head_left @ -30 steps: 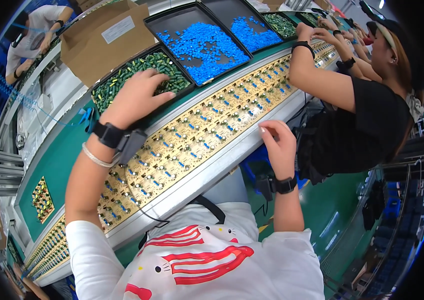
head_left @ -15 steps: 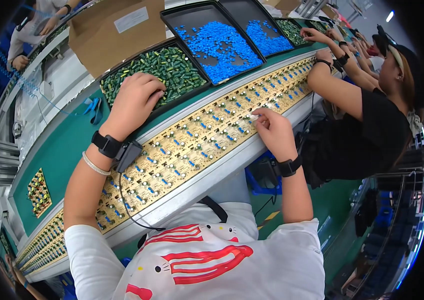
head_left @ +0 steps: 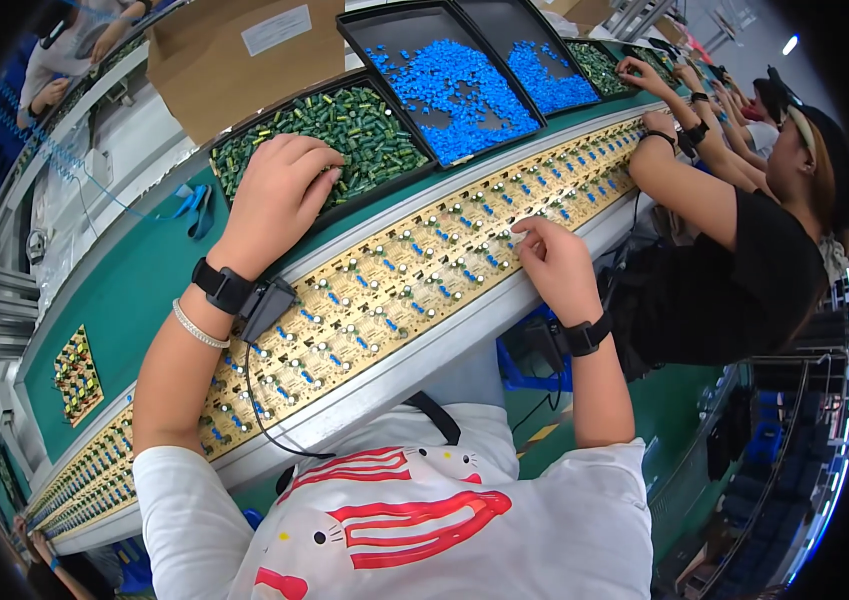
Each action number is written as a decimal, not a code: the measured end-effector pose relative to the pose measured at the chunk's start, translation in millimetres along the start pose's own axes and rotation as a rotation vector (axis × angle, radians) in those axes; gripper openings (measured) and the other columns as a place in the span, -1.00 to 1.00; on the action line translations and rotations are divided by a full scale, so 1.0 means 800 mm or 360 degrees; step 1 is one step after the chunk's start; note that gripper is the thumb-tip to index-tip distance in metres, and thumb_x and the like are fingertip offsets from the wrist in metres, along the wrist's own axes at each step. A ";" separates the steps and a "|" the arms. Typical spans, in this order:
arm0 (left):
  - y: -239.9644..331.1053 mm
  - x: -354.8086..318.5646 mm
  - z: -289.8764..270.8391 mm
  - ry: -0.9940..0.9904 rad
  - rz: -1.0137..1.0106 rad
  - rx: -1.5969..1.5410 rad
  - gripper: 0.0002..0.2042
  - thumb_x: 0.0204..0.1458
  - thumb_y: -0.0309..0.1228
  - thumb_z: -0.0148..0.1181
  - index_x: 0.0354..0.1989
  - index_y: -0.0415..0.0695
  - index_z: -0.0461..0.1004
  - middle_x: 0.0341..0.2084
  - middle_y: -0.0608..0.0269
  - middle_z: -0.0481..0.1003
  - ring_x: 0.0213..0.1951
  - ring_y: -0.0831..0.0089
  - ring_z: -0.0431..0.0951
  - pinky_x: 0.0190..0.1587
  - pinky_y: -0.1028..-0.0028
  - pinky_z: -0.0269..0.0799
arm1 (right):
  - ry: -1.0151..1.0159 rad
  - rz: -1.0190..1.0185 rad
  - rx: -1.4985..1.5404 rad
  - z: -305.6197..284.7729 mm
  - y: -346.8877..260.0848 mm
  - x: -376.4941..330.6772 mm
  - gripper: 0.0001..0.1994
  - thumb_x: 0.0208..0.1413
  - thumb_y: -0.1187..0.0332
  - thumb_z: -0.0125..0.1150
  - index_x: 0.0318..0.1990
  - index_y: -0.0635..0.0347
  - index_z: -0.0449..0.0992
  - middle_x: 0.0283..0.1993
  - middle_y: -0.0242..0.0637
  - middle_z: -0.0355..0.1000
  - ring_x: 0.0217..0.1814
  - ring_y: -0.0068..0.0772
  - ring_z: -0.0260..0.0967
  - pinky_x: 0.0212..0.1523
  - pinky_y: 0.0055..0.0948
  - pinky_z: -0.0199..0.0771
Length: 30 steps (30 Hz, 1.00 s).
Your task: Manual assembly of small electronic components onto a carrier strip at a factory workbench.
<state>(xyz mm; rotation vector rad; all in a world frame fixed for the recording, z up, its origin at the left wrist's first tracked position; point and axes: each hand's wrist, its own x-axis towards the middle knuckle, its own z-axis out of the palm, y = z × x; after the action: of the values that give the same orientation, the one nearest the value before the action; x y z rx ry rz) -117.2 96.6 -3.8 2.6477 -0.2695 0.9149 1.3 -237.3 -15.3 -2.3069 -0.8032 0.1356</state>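
My left hand (head_left: pixel 287 192) is over the near edge of a black tray of small green cylindrical components, which look like capacitors (head_left: pixel 369 135). Its fingers are curled and the thumb lies close to them; what they hold, if anything, is hidden. Lower right, my right hand (head_left: pixel 556 262) has thumb and forefinger pinched together just above the long rows of tan circuit boards (head_left: pixel 414 290). Whatever is between those fingertips is too small to make out. Blue and green components stand upright across the boards. Each wrist wears a black strap, the left one with a box-like device.
Two black trays of small blue parts (head_left: pixel 454 85) adjoin the green ones. Behind is a cardboard box (head_left: pixel 244 70). Blue-handled tweezers or cutters (head_left: pixel 194 210) and a separate populated board (head_left: pixel 78 375) lie on the green mat. A co-worker in black (head_left: pixel 734 250) sits close on my right.
The whole view has shifted slightly, moving trays and boards up and right. My left hand stays at the green tray. A whitish bit at my right fingertips is less visible now.
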 end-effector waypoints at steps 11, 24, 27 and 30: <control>0.001 0.003 0.001 0.0014 -0.0042 -0.0025 -0.90 0.08 -0.46 0.23 -0.25 -0.17 0.56 -0.26 0.17 0.53 -0.12 0.15 0.49 -0.03 0.24 0.41 | 0.0096 -0.0213 -0.0214 0.011 0.001 -0.005 -0.83 0.04 0.52 0.22 -0.17 0.24 0.55 -0.46 -0.21 0.47 -0.46 -0.30 0.46 -0.38 -0.37 0.45; -0.001 0.016 -0.030 -0.0188 -0.0626 -0.0466 -0.81 0.19 -0.42 0.16 -0.10 -0.22 0.59 -0.27 0.15 0.62 -0.22 0.31 0.58 -0.15 0.36 0.44 | -0.0282 -0.0783 -0.0002 0.050 -0.103 0.137 -0.80 0.09 0.36 0.25 -0.20 0.30 0.59 -0.29 -0.07 0.57 -0.21 -0.06 0.56 -0.15 -0.23 0.55; 0.005 0.021 -0.041 -0.0355 -0.0961 -0.0733 -0.81 0.22 -0.41 0.16 -0.10 -0.22 0.59 -0.37 0.29 0.60 -0.27 0.58 0.56 -0.16 0.50 0.45 | -0.0292 -0.0809 -0.0166 0.094 -0.121 0.159 -0.78 0.02 0.39 0.26 -0.18 0.27 0.61 -0.25 -0.04 0.57 -0.12 0.03 0.53 -0.06 -0.14 0.51; 0.012 0.023 -0.044 -0.0327 -0.0942 -0.0931 -0.81 0.22 -0.43 0.15 -0.09 -0.25 0.58 -0.36 0.29 0.59 -0.23 0.57 0.57 -0.12 0.51 0.45 | -0.0340 -0.0744 -0.0215 0.121 -0.125 0.173 -0.80 -0.02 0.40 0.28 -0.20 0.21 0.63 -0.24 -0.03 0.56 -0.09 0.03 0.51 -0.03 -0.11 0.50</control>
<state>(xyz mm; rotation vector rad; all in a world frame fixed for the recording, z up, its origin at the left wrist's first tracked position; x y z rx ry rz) -126.1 99.0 36.3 2.0783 0.1773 0.3046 31.8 -43.8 -8.9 -2.1833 -1.4765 0.1215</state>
